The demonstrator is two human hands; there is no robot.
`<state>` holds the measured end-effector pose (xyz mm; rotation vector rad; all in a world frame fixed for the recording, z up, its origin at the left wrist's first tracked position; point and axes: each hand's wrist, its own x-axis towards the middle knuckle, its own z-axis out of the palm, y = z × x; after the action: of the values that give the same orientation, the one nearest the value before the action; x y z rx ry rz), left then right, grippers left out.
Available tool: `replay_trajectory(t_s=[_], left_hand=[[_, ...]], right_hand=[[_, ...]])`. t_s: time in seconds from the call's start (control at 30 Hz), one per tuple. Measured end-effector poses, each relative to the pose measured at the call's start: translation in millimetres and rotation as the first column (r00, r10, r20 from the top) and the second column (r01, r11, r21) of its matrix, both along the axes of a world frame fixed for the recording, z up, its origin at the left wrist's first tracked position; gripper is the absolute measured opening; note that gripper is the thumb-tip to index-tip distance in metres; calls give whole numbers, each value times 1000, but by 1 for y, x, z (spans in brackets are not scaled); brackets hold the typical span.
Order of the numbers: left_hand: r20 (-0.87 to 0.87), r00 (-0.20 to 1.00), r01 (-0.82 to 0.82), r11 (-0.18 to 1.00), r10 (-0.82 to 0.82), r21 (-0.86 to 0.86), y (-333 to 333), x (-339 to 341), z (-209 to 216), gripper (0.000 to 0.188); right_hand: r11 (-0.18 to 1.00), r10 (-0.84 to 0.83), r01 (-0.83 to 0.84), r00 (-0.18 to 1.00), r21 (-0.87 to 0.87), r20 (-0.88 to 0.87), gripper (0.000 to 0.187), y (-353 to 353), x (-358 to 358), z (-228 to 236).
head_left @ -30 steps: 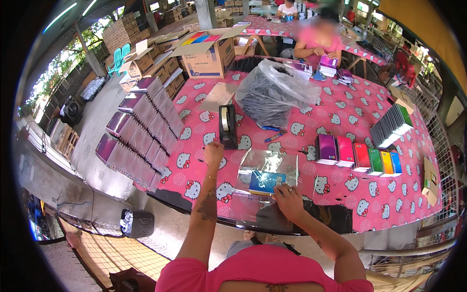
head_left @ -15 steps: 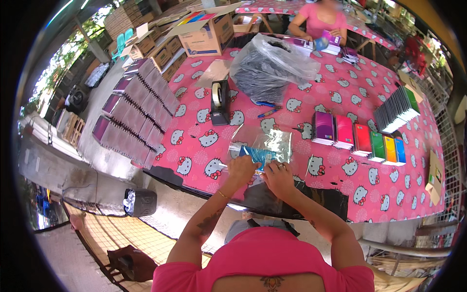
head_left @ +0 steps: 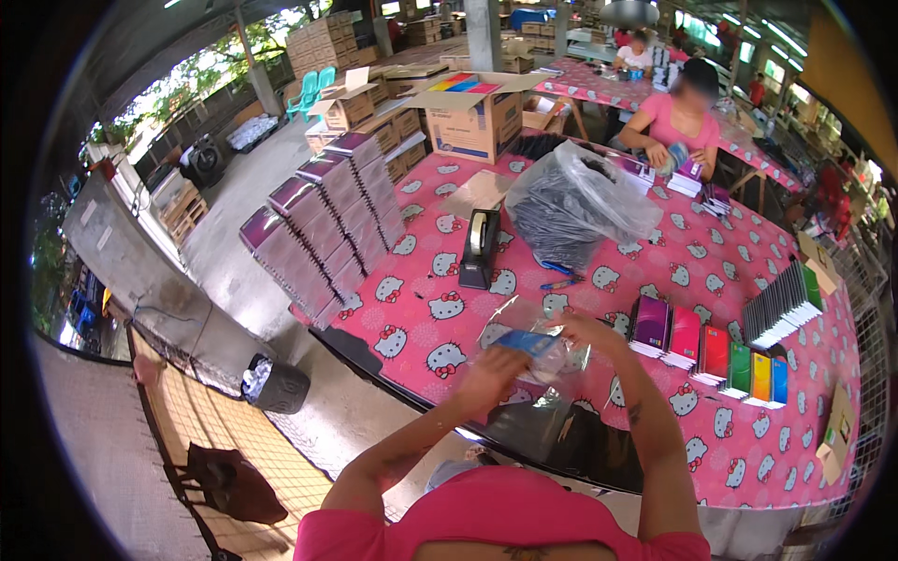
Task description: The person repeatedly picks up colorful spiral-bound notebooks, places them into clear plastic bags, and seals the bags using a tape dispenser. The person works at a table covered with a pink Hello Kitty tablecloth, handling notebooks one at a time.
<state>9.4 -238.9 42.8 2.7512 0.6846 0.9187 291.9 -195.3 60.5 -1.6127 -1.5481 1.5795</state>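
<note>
A small blue notebook (head_left: 529, 343) lies tilted inside or under a clear plastic bag (head_left: 550, 372) over the near part of the table; which of the two I cannot tell. My left hand (head_left: 492, 376) is closed on the notebook's near left side. Across from it, my right hand (head_left: 595, 335) reaches in from the right, its fingers bent at the plastic by the notebook's far right corner. Further up stands a black tape dispenser (head_left: 479, 249) with a roll of tape. Blue pens (head_left: 561, 277) lie right of it.
Tall stacks of wrapped spiral notebooks (head_left: 318, 220) stand at the left. Several piles of coloured notebooks (head_left: 686, 337) and a dark-edged row (head_left: 782, 304) stand at the right. A filled plastic sack (head_left: 575, 210) and an open carton (head_left: 468, 126) are farther back. A person (head_left: 687, 117) handles notebooks opposite.
The view has tilted up. My hands have come apart: the right has moved to the far right corner of the blue notebook, the left stays at its near side. The notebook now appears raised and tilted.
</note>
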Motion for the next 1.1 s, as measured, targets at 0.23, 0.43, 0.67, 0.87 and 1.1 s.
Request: replay_trajectory(t_s=[0.23, 0.43, 0.67, 0.87, 1.1], left_hand=[[286, 899, -79, 765, 332, -640, 45, -10, -20, 30], [301, 777, -474, 829, 552, -297, 176, -27, -27, 29], [331, 695, 41, 425, 638, -904, 255, -38, -53, 23], [318, 653, -78, 478, 688, -875, 223, -45, -76, 11], [418, 906, 312, 557, 70, -770, 165, -67, 29, 18]], right_hand=[[962, -250, 265, 952, 68, -177, 72, -30, -12, -1], [312, -311, -326, 853, 893, 420, 15, -79, -78, 106], [556, -380, 235, 925, 797, -7, 14, -77, -98, 79], [462, -452, -247, 761, 852, 466, 42, -68, -141, 98], [669, -396, -262, 666, 696, 632, 39, -64, -150, 92]])
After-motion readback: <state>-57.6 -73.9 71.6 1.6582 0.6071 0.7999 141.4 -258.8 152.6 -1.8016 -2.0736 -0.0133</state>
